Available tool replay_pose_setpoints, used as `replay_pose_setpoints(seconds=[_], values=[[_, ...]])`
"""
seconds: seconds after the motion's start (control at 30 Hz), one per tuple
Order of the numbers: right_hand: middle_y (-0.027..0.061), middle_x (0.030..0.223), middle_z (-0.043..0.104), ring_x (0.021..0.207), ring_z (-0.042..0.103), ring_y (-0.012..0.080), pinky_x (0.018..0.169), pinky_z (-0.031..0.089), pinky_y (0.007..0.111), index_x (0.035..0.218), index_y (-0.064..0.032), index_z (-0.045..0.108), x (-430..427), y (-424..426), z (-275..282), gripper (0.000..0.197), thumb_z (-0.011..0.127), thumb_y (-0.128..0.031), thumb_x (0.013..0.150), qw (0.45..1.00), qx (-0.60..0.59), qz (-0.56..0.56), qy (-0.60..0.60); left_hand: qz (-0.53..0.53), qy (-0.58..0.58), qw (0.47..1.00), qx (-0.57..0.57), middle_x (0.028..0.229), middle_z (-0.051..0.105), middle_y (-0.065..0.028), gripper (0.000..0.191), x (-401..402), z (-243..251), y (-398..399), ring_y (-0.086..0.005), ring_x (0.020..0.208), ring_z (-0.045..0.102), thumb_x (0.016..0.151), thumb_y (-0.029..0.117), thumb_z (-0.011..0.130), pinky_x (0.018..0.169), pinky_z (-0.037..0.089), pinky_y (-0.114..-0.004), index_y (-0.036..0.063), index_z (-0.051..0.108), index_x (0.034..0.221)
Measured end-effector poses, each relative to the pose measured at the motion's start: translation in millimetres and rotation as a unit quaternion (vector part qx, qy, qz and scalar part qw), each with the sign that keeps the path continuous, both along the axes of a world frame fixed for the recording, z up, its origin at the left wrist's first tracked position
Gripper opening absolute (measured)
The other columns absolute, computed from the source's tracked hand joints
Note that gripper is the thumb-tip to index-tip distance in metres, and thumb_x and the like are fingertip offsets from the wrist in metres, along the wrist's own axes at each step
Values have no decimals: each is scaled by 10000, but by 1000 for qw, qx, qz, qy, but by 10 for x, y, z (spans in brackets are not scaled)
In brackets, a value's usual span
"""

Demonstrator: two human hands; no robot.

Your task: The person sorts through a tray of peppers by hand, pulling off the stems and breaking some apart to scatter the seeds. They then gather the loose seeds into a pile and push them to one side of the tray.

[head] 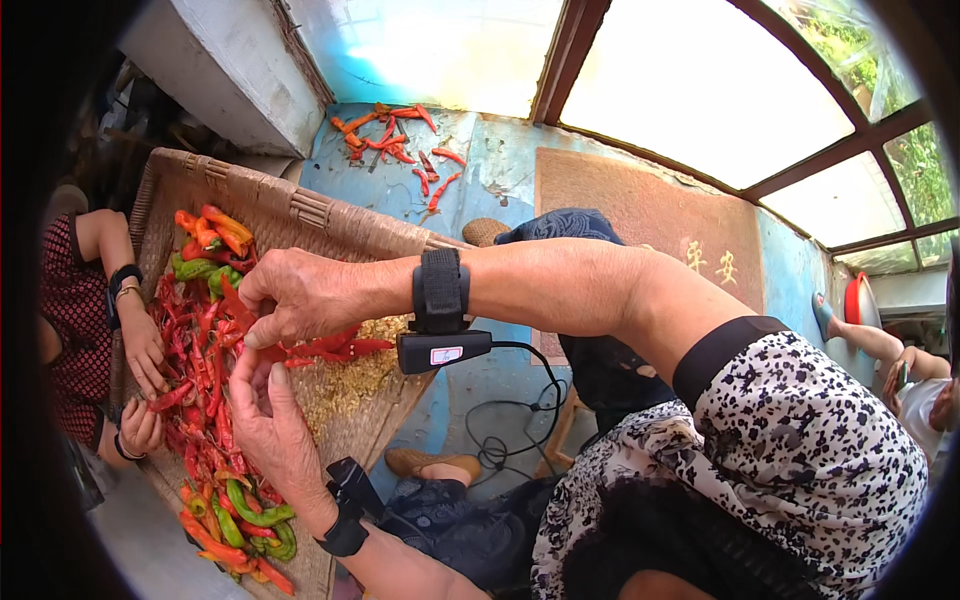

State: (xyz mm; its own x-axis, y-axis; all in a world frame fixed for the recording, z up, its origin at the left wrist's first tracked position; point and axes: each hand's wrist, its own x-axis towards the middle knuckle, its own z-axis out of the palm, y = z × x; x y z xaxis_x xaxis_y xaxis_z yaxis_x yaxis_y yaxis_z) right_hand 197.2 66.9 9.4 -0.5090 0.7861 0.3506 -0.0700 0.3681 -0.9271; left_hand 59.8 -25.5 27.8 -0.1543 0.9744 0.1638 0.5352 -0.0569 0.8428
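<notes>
A shallow woven basket (360, 221) holds many dried red chili peppers (196, 360) in front of me. My right hand (304, 296) reaches in from above with thumb and fingers closed on a red chili pepper (238, 306). Just below it, my left hand (274, 427) is turned palm up, its fingertips close against the right thumb. Red shows between the left thumb and fingers, but whether they grip it is unclear. Loose yellow seeds (352, 386) cover the basket floor beside both hands, and several red peppers (349, 346) lie on them.
Another person's hands (146, 352) work at the basket's far side. Green and orange peppers (236, 517) lie at two ends. Scattered red peppers (390, 139) rest on the blue floor. A black cable (491, 442) coils near my feet. A second person (915, 382) sits at right.
</notes>
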Motion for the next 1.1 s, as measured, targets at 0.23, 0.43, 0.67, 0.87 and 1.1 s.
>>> replay_pose_setpoints(seconds=[0.23, 0.43, 0.67, 0.87, 1.1], values=[[105, 657, 604, 622, 590, 182, 551, 461, 314, 837, 12, 619, 69, 51, 66, 276, 687, -225, 711, 998, 66, 4, -14, 21, -7, 1000, 4, 817, 545, -27, 166, -115, -57, 37, -75, 745, 502, 878, 116, 527, 681, 414, -205, -18, 511, 975], [107, 734, 579, 702, 606, 300, 584, 475, 401, 754, -29, 582, 285, 107, -17, 265, 637, -287, 728, 870, 302, -91, -379, 250, 134, 948, 145, 848, 554, -84, 369, -1038, 72, -78, -155, 756, 523, 868, 265, 550, 645, 424, -272, -28, 499, 1087], [45, 748, 634, 734, 625, 199, 556, 449, 317, 750, -119, 649, 197, 29, -168, 123, 557, -200, 766, 755, 402, -91, -509, 212, 257, 938, 97, 1120, 516, -163, 444, -1112, 67, -130, -256, 998, 502, 866, 306, 527, 821, 414, -323, 15, 477, 1198], [84, 729, 588, 710, 588, 228, 567, 441, 339, 763, -61, 594, 226, 31, -182, 133, 550, -186, 756, 799, 391, -86, -449, 86, 362, 918, 137, 1106, 539, -139, 267, -480, -8, 2, -236, 997, 525, 861, 169, 518, 782, 448, -323, -3, 548, 1062], [107, 608, 589, 592, 597, 253, 525, 459, 354, 693, -13, 576, 207, 52, -32, 158, 589, -169, 713, 959, 167, -28, -227, -19, 25, 999, 1, 793, 568, -38, 233, 5, -161, 77, -106, 726, 509, 881, 172, 522, 668, 420, -244, -37, 558, 978]])
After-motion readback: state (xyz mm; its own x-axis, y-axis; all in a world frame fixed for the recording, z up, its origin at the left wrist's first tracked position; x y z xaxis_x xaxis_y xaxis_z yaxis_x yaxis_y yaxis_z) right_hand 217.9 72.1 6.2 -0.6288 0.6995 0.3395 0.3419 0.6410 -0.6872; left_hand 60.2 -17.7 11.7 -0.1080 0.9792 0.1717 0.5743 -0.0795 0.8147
